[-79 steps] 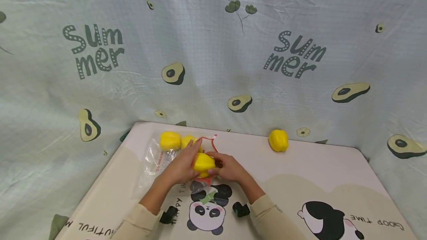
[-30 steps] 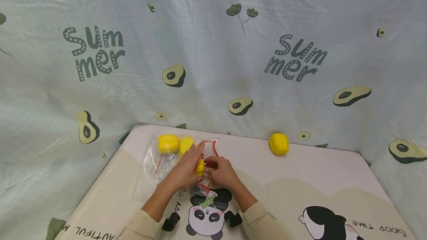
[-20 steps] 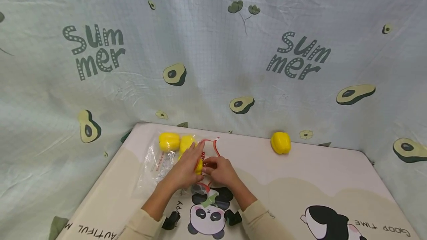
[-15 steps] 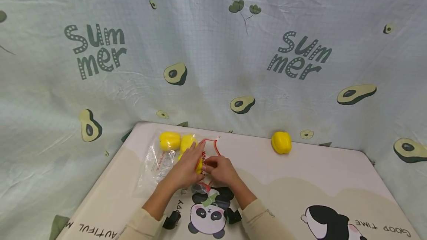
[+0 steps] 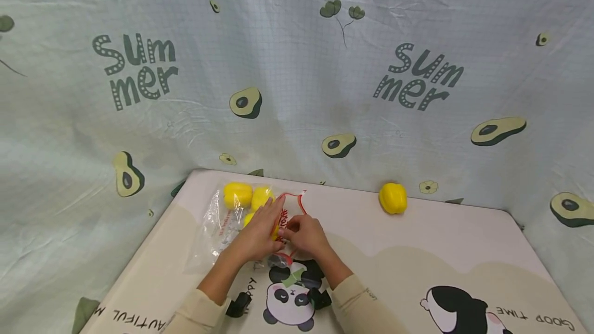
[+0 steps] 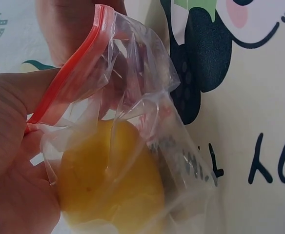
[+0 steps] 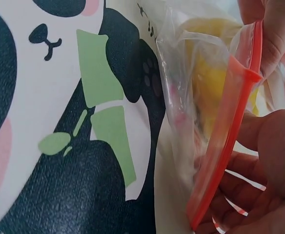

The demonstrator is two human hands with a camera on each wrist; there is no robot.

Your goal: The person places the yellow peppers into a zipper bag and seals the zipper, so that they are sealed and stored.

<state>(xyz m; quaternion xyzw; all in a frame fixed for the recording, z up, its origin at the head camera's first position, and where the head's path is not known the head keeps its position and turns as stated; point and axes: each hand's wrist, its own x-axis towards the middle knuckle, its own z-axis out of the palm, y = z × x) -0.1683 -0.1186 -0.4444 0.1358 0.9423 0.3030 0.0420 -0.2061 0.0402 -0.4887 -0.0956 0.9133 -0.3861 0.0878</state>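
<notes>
A clear zip bag [image 5: 213,241] with a red zip edge lies at centre left in the head view, holding several yellow bell peppers [image 5: 237,196]. My left hand [image 5: 257,228] grips the bag near its mouth, with its fingers stretched over the plastic. Its thumb is at the red zip in the left wrist view. A pepper [image 6: 111,180] sits just inside the mouth, partly under that hand. My right hand [image 5: 306,233] has bent fingers at the mouth, beside this pepper. In the right wrist view, the zip edge [image 7: 225,141] hides the fingertips, so their hold is unclear.
Another yellow bell pepper [image 5: 393,198] stands alone at the back right of the table. The table cover [image 5: 445,256] carries panda and figure prints. A pale curtain [image 5: 287,55] with avocado prints hangs behind the table's rear edge.
Earlier the pepper was between both hands at the bag's mouth. It has moved left into the bag, and the right hand has followed it left.
</notes>
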